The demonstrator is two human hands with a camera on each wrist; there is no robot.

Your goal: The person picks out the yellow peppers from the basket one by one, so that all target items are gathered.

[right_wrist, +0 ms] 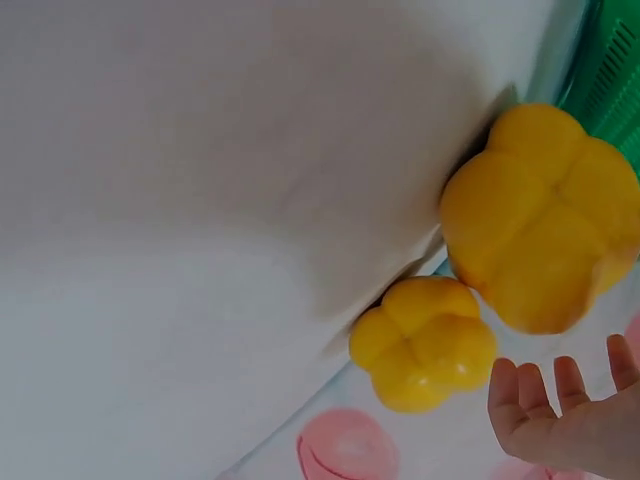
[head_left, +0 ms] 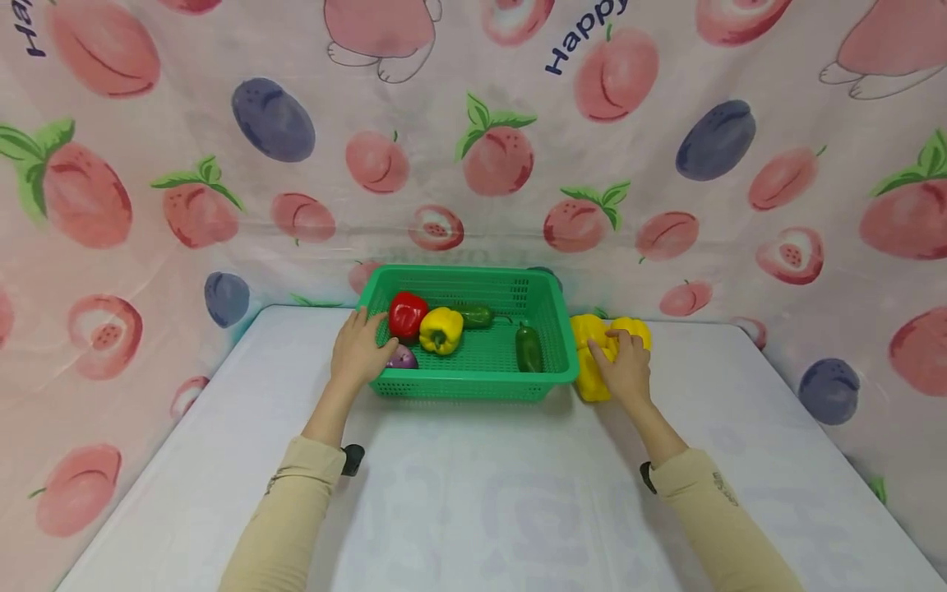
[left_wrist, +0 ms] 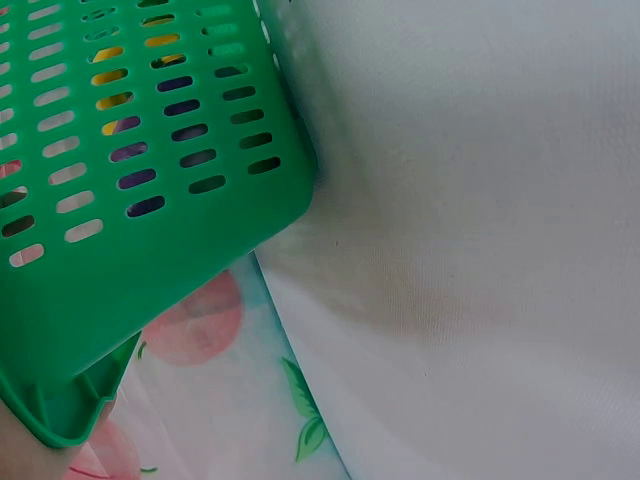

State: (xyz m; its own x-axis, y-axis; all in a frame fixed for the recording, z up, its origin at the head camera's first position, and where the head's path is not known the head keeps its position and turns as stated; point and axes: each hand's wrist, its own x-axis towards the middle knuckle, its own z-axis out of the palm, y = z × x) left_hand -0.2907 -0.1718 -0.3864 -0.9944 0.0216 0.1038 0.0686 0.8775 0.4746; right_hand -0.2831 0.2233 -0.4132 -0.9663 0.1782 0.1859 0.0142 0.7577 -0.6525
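Head view shows a green basket (head_left: pixel 473 376) on the white table (head_left: pixel 473 510). The left hand (head_left: pixel 358 349) rests on its left rim, with fingers rather straight and the thumb set apart. The right hand (head_left: pixel 627 370) is over the yellow peppers (head_left: pixel 593 385), which lie just beside the basket's right wall, at least two of them. Its fingers are moderately wide and a little bent; from the right wrist camera they are near the peppers and hold nothing.

Inside the basket, a red pepper (head_left: pixel 407 316), another yellow pepper (head_left: pixel 441 330) and a purple vegetable (head_left: pixel 403 358) are at the left. One long green pepper (head_left: pixel 476 316) lies at the far side, and a second green pepper (head_left: pixel 528 349) at the right.

On the far fruit-printed cloth (head_left: pixel 444 107), the word "Happy" (head_left: pixel 586 37) can be read, right of the middle. At the far left, similar dark lettering (head_left: pixel 25 25) is cut, only "Ha" being readable. The right sleeve (head_left: pixel 710 501) carries small dark marks, too small to read.
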